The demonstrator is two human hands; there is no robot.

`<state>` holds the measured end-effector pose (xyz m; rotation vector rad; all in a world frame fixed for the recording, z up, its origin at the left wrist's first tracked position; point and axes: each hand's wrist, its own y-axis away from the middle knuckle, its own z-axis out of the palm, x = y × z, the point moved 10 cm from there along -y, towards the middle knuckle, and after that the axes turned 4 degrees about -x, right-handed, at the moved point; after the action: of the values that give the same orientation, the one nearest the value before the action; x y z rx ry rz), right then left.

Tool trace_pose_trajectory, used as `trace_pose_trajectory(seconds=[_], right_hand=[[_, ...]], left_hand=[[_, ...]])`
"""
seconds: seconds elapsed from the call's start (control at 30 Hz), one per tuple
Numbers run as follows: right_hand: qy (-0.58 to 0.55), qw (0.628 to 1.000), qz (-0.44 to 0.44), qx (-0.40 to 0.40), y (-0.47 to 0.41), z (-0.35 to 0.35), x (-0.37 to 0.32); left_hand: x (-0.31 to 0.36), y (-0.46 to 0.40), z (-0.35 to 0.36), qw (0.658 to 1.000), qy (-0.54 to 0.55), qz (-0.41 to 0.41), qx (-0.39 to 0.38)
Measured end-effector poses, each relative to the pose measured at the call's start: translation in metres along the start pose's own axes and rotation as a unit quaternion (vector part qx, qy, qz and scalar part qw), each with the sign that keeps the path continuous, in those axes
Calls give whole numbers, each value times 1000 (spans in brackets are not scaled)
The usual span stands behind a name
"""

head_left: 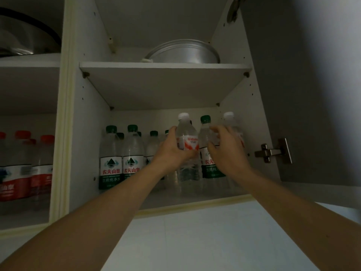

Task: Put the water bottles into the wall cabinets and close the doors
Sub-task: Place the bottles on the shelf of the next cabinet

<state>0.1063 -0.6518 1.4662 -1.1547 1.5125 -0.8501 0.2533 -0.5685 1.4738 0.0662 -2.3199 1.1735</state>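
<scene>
Head view: left hand fingers grip one of two white-capped bottles; right hand fingers curl round a green-capped bottle.

The white-capped bottle stands upright with a red and white label, gripped around its middle by the left hand. Right beside that grip stands a green-capped bottle with a green label, and past it another white-capped one, behind the right hand. Left of the grip, a row of green-capped bottles stands upright on the cabinet floor. The door hangs open.
</scene>
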Motion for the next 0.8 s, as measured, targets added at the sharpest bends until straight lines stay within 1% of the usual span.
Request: trace_pose_trajectory(seconds=[0.1,0.2,0.33,0.4,0.47,0.5,0.57,0.63,0.7,0.8], right_hand=[[20,999,-33,-8,-23,3,-13],[40,995,-65,-57,-49,16,-27],[122,980,-103,-121,-87,32,-44],[186,964,-100,-160,-104,46,-47],[275,939,-79,-189,-115,62,-44],[313,925,-61,-205,-117,69,-39],[353,903,-24,-243,-118,82,-26],[372,891,-13,-261,-116,89,-20],[360,899,-21,-247,-118,89,-23],[263,938,-14,-223,-124,85,-28]], left_hand=[[-10,3,-19,999,-54,-2,1],[-20,7,-36,994,-107,-9,-8],[-24,9,-55,984,-179,-12,-7],[-23,7,-66,967,-254,-15,7],[-24,3,-75,938,-344,-28,11],[-25,2,-75,929,-368,-32,3],[-28,-2,-72,923,-383,-34,-22],[-33,-6,-71,922,-382,-36,-45],[-37,-10,-73,923,-378,-37,-59],[-39,-14,-78,924,-377,-24,-59]])
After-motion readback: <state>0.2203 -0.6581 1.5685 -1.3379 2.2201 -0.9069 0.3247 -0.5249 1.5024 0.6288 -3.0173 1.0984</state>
